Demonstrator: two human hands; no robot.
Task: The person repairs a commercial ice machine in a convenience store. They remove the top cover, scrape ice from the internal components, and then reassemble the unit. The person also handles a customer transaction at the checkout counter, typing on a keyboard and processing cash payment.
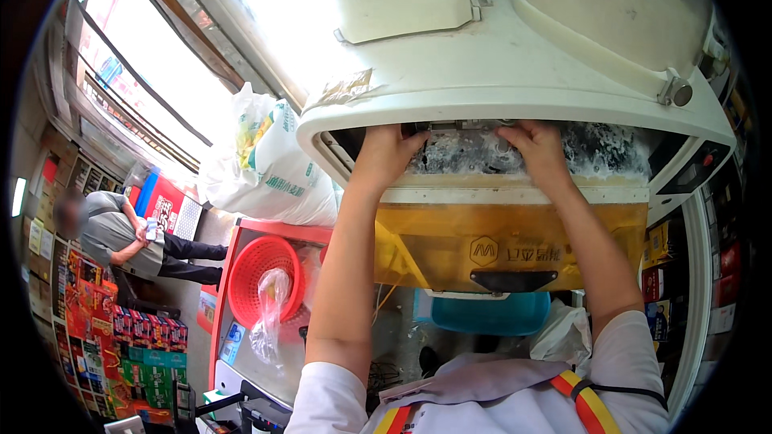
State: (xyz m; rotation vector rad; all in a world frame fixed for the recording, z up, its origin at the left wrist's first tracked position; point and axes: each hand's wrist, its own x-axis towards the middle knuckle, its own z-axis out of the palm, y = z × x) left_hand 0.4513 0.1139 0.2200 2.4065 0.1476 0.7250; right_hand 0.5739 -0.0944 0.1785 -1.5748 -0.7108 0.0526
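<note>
Both arms raised to white machine at 12 o'clock, left hand and right hand fingers curled into frosty slot under its front edge, grip contents hidden, amber tray just below, red basket at 8 o'clock, open floor beyond, seated person at 9 o'clock.

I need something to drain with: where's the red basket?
In the head view the red basket sits lower left, beside the left forearm, with a clear plastic bag draped over it, below the white sack.
</note>
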